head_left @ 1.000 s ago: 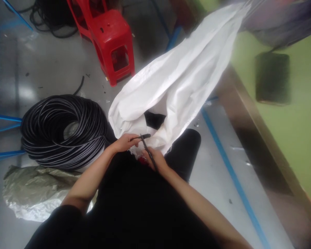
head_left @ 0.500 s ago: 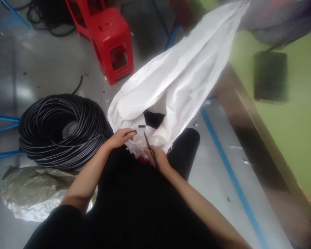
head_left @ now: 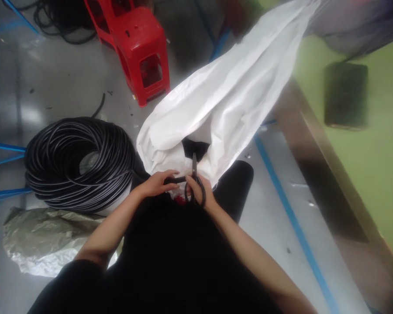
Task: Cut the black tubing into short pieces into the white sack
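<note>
My left hand (head_left: 157, 184) pinches the end of a thin black tube (head_left: 175, 179) that runs back to the big black coil (head_left: 80, 163) on the floor. My right hand (head_left: 199, 193) grips black scissors (head_left: 194, 183), blades pointing up and away, close against the tube end. Both hands sit at the mouth of a large white woven sack (head_left: 229, 96) that leans against the green table (head_left: 373, 152). Dark contents show in the sack's opening (head_left: 193, 148).
A red plastic stool (head_left: 140, 52) stands on the grey floor beyond the coil. A crumpled grey-green bag (head_left: 46, 240) lies at the lower left. Blue tape lines (head_left: 291, 213) run along the floor. A dark flat pad (head_left: 345, 96) lies on the table.
A short black piece was cut from the tube and dropped toward the sack. My right hand then turned the scissors upright and brought them back to the tube end.
</note>
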Tool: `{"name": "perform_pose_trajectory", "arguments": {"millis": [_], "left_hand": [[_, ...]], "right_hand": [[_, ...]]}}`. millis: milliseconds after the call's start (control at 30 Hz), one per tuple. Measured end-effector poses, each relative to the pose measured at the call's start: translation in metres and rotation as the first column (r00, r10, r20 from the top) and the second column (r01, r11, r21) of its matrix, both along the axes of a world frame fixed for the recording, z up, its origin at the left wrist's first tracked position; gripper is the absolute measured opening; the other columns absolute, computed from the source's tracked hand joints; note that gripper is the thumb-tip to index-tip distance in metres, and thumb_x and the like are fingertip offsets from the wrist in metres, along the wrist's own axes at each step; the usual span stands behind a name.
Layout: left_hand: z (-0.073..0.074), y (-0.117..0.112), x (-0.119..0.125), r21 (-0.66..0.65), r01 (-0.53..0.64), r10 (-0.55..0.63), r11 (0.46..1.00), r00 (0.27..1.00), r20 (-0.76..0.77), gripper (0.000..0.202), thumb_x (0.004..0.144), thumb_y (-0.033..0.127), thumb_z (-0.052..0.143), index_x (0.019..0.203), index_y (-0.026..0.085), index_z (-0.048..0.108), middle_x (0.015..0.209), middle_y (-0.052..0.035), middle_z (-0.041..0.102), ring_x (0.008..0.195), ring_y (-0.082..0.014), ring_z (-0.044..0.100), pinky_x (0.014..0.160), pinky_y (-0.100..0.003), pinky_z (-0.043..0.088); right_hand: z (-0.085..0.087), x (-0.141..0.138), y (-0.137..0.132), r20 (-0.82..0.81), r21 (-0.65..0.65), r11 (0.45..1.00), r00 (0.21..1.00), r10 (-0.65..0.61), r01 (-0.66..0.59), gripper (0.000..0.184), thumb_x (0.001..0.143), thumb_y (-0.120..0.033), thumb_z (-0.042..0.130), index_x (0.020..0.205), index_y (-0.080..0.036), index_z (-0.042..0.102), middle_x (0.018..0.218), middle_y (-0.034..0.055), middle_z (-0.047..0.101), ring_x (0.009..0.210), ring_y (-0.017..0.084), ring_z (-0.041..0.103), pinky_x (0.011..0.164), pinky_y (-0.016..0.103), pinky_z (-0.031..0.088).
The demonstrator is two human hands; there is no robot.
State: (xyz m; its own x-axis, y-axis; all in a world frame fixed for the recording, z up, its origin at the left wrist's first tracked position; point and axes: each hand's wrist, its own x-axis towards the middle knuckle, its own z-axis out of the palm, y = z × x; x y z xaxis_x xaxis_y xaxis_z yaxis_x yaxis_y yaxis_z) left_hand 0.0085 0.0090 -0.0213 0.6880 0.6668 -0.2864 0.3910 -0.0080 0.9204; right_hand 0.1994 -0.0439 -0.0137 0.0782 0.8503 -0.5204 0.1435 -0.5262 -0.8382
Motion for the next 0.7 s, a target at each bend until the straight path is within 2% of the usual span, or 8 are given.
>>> {"name": "perform_pose_trajectory", "arguments": {"millis": [100,167,267,367,500,700], "left_hand": [[0.002,0.002,-0.003,0.031,-0.013,0.013,0.999,1.0,-0.003,0.033,0.089,0.041,0.05,0.1,0.014,0.065,0.085,-0.003,0.065,0.076,-0.014,0.057,0.072,-0.024,0.044],[0.005,0.004,-0.003,0.074,-0.059,0.06,0.996,0.998,-0.012,0.034,0.09,0.041,0.046,0.088,0.013,0.066,0.073,-0.0002,0.061,0.067,-0.0114,0.053,0.064,-0.021,0.041],[0.009,0.009,-0.001,0.128,-0.172,0.178,0.977,0.983,-0.035,0.036,0.09,0.041,0.046,0.076,0.013,0.063,0.065,0.0016,0.056,0.062,-0.0098,0.048,0.061,-0.02,0.038],[0.01,0.014,0.0,0.129,-0.207,0.214,0.97,0.976,-0.047,0.036,0.09,0.04,0.045,0.072,0.013,0.061,0.063,0.0022,0.054,0.06,-0.0095,0.047,0.061,-0.02,0.037],[0.01,0.016,0.002,0.116,-0.202,0.21,0.972,0.976,-0.062,0.036,0.09,0.04,0.044,0.072,0.014,0.061,0.061,0.0025,0.052,0.06,-0.0095,0.045,0.06,-0.02,0.036],[0.012,0.011,0.01,0.067,-0.092,0.095,0.993,0.995,-0.043,0.038,0.092,0.04,0.04,0.074,0.014,0.061,0.062,0.0021,0.052,0.058,-0.0094,0.043,0.058,-0.021,0.036]], "right_hand": [[-0.001,0.001,0.002,0.023,-0.008,1.0,1.0,-0.008,0.008,0.042,0.08,-0.06,0.054,0.081,-0.018,0.055,0.051,-0.0022,0.054,0.044,0.013,0.052,0.044,0.024,0.045],[-0.002,0.002,0.002,0.0,0.009,1.0,1.0,0.021,-0.021,0.044,0.083,-0.061,0.05,0.084,-0.018,0.054,0.055,-0.0012,0.056,0.048,0.014,0.055,0.047,0.024,0.047],[-0.005,0.006,-0.005,-0.029,0.079,0.991,0.994,0.108,-0.105,0.044,0.088,-0.059,0.042,0.095,-0.018,0.054,0.065,0.0004,0.06,0.057,0.014,0.058,0.057,0.026,0.049],[-0.007,0.009,-0.013,0.039,0.108,0.964,0.969,0.242,-0.245,0.04,0.09,-0.054,0.041,0.104,-0.018,0.053,0.075,0.0023,0.063,0.066,0.016,0.06,0.064,0.028,0.049],[-0.008,0.008,-0.018,0.185,0.059,0.916,0.906,0.381,-0.397,0.036,0.089,-0.046,0.047,0.114,-0.021,0.053,0.085,0.0036,0.067,0.074,0.019,0.062,0.07,0.032,0.048],[-0.01,0.005,-0.015,0.283,0.037,0.88,0.849,0.446,-0.474,0.039,0.089,-0.046,0.047,0.12,-0.023,0.052,0.087,0.0037,0.068,0.074,0.021,0.063,0.067,0.032,0.046]]}}
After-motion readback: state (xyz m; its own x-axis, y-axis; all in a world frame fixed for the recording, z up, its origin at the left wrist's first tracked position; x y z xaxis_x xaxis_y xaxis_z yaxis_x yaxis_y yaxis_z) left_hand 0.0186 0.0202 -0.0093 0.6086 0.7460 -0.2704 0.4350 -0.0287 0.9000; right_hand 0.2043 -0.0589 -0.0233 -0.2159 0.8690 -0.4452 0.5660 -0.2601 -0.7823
